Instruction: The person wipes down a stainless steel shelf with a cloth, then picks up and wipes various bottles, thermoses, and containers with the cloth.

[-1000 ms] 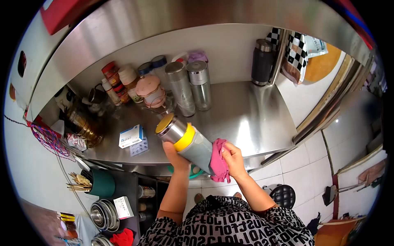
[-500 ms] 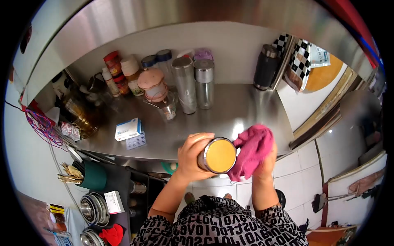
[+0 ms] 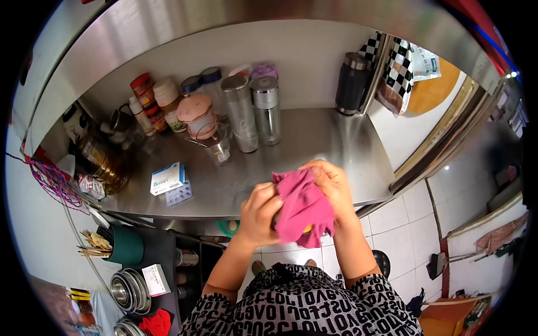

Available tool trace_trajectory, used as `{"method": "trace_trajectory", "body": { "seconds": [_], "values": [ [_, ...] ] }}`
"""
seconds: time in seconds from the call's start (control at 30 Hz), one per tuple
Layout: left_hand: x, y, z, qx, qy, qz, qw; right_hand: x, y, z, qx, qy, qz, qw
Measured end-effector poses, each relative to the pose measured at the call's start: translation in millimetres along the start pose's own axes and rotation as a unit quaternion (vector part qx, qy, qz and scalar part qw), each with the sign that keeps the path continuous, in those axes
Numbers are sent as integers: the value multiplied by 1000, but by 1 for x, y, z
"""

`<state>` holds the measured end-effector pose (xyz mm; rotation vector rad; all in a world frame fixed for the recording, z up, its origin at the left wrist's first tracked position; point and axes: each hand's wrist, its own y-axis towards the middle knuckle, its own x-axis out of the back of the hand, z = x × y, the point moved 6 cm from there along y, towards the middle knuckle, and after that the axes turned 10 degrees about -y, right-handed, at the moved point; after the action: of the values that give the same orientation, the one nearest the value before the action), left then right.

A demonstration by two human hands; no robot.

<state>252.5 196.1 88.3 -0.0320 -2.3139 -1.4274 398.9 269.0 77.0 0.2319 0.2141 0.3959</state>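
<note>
We observe two bare hands working together at the lower centre of the frame, in front of the near edge of the steel counter [image 3: 314, 140]. The left hand [image 3: 259, 215], left of centre, has its fingers curled and gripping the side of the bottle [image 3: 307, 228]. The bottle is at the lower centre of the frame, and we see only a small yellow patch of its top and a dark edge near the fingers; the pink cloth [image 3: 302, 201] covers the rest. The right hand [image 3: 334, 187], right of centre, has its fingers bent and closed on the upper right part of the cloth. The cloth lies over the bottle's top, with its loose edges hanging downward.

On the counter, left of the hands, we locate a white and blue box [image 3: 167, 178] partly over a blister pack [image 3: 179, 194]. At upper centre, two tall clear bottles [image 3: 265, 117] stand side by side, with a pink-lidded jar [image 3: 195, 108] to their left. A dark flask [image 3: 351, 84] stands at the upper right. At the lower left, we find a green holder [image 3: 126, 245] containing sticks, above stacked metal bowls [image 3: 130, 290].
</note>
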Motion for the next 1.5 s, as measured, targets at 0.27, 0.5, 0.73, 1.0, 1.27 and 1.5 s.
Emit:
{"method": "trace_trajectory", "body": {
  "seconds": [0.27,0.5,0.73,1.0,1.27,1.5],
  "values": [
    [19,1,22,172,-421,-271,849,-11,-32,-100,-101,207,39,972],
    [27,-15,40,125,-296,-398,859,-30,-47,-69,-253,358,20,899],
    [56,-19,19,10,-110,-409,906,51,-41,-18,143,-431,-151,878],
    [86,-45,20,37,-49,-406,912,180,34,-101,-145,-812,-182,535],
    [74,-47,21,31,-60,-361,930,20,63,-138,33,-718,202,665],
    [80,-61,-1,6,16,-267,964,177,207,-166,-138,-784,-23,604]
  ]
}}
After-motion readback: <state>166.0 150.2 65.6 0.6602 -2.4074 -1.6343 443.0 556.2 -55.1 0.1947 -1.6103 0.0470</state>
